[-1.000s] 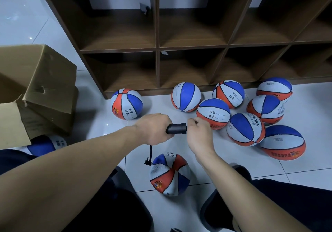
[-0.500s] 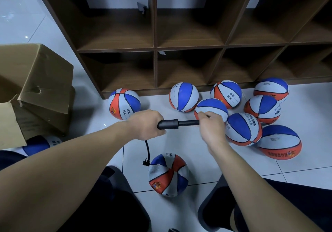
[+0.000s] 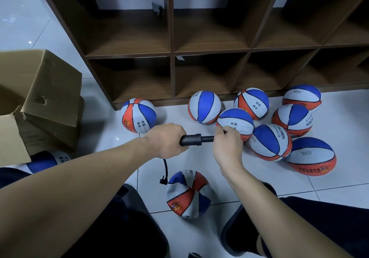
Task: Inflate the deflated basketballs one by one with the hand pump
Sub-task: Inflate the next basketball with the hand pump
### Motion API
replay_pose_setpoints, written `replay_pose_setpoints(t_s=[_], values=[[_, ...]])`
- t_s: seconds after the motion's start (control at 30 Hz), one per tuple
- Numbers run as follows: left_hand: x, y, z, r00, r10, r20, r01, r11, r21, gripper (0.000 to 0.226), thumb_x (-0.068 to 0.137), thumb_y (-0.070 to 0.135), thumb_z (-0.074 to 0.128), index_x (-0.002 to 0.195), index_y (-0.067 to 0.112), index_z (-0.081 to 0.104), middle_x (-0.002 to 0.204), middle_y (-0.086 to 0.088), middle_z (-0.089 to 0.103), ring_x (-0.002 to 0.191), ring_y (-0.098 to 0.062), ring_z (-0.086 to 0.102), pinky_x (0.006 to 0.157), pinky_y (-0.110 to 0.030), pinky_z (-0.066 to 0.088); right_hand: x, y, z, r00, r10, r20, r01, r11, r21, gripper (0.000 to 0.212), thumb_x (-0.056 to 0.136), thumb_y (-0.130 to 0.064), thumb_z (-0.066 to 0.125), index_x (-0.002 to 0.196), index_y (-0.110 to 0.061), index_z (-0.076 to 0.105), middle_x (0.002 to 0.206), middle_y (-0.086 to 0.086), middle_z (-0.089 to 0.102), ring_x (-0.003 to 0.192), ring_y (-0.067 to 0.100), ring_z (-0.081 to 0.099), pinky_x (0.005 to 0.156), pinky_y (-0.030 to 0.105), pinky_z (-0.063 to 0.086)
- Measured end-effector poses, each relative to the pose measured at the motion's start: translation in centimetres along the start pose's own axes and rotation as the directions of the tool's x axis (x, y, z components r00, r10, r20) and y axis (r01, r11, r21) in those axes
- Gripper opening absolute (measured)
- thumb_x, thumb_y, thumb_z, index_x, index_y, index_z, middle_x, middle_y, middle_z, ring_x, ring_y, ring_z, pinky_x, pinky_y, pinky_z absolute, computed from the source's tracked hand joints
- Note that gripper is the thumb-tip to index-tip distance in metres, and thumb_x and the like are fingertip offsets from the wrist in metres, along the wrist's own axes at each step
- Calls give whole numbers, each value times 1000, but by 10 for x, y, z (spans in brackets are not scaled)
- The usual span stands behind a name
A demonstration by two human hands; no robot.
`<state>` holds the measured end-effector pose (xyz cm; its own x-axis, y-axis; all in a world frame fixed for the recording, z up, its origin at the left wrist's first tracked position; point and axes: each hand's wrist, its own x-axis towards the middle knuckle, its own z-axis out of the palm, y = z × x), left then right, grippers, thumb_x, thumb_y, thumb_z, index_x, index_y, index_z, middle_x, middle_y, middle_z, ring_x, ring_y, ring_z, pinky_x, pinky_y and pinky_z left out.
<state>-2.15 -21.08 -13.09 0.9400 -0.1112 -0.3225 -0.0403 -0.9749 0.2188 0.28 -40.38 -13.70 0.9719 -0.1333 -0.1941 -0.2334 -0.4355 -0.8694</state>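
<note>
change: pump (image 3: 196, 139) rod is shorter than half a second ago but longer than a second ago; right hand (image 3: 227, 148) has come in toward left hand (image 3: 166, 140); balls have not shifted
left hand: fist closed around pump barrel, knuckles up, forearm coming in from lower left
right hand: fingers curled on pump handle at rod end, back of hand to camera, wrist bent, forearm from lower right
pump: held level between both hands, black barrel end sticking out of left fist, thin rod running into right hand
hose (image 3: 165, 169): hangs from under left hand, runs down to flat ball
flat ball (image 3: 188, 194): on floor below and between hands, crumpled, hose tip at its upper left edge
round balls (image 3: 270, 145): cluster on floor just past and right of right hand, nearest one touching behind its fingers
lone ball (image 3: 138, 121): just beyond left hand
shelf (image 3: 171, 50): beyond both hands
box (image 3: 40, 100): well left of left hand, another ball (image 3: 45, 160) under its flap
</note>
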Motion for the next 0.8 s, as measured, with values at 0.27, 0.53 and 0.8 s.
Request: replay_pose_setpoints(t_s=[0.27, 0.53, 0.8], values=[[1, 9, 2, 999, 47, 14, -47, 999, -12, 30, 99, 47, 62, 82, 22, 66, 71, 3, 63, 66, -21, 62, 53, -30, 41, -12, 3, 15, 993, 0, 116, 1, 1000, -13, 34, 106, -23, 49, 72, -16, 47, 70, -2, 49, 65, 18, 45, 62, 35, 37], [5, -2, 6, 998, 58, -3, -58, 997, -52, 28, 95, 48, 64, 81, 24, 66, 69, 4, 64, 66, -21, 64, 63, -39, 59, -2, 0, 6, 985, -42, 165, 56, 995, -81, 37, 104, -20, 50, 68, -17, 44, 64, -3, 44, 62, 19, 40, 59, 35, 33], [1, -42, 5, 999, -35, 33, 36, 999, -30, 35, 98, 43, 67, 69, 27, 53, 66, 5, 58, 62, -18, 57, 55, -31, 41, 32, 12, -23, 955, 293, 44, -296, 937, 184, 36, 101, -16, 57, 68, -25, 45, 65, -9, 40, 58, 15, 35, 49, 23, 31]])
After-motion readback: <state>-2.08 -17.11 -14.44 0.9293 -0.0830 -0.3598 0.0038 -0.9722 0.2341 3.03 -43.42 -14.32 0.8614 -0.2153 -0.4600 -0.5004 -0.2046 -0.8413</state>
